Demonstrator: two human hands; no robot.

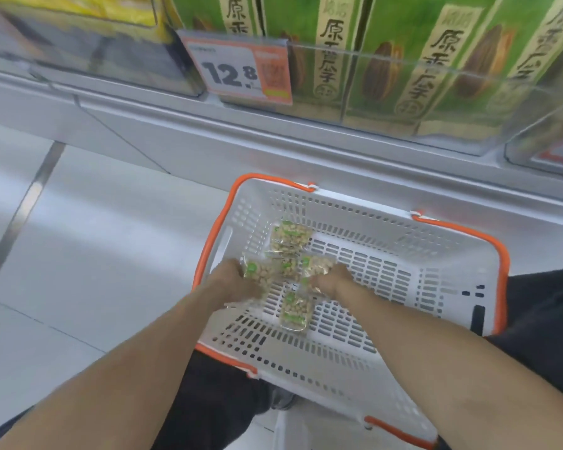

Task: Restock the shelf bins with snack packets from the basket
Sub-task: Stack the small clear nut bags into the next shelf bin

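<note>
From the head camera, a white basket (387, 241) with orange handles sits in the lower middle of the frame, on the pale floor against the shelf base. Both hands reach into its left part. The left hand (233, 280) grips a clear snack packet (257, 274) of pale nuts; the right hand (329, 280) is on another packet (316, 266), though blur hides whether its fingers close round it. More packets (288, 237) lie just beyond, and one (294, 310) lies nearer. Along the top, clear shelf bins (403, 79) hold green bags (332, 53) beside an orange price tag (238, 69).
</note>
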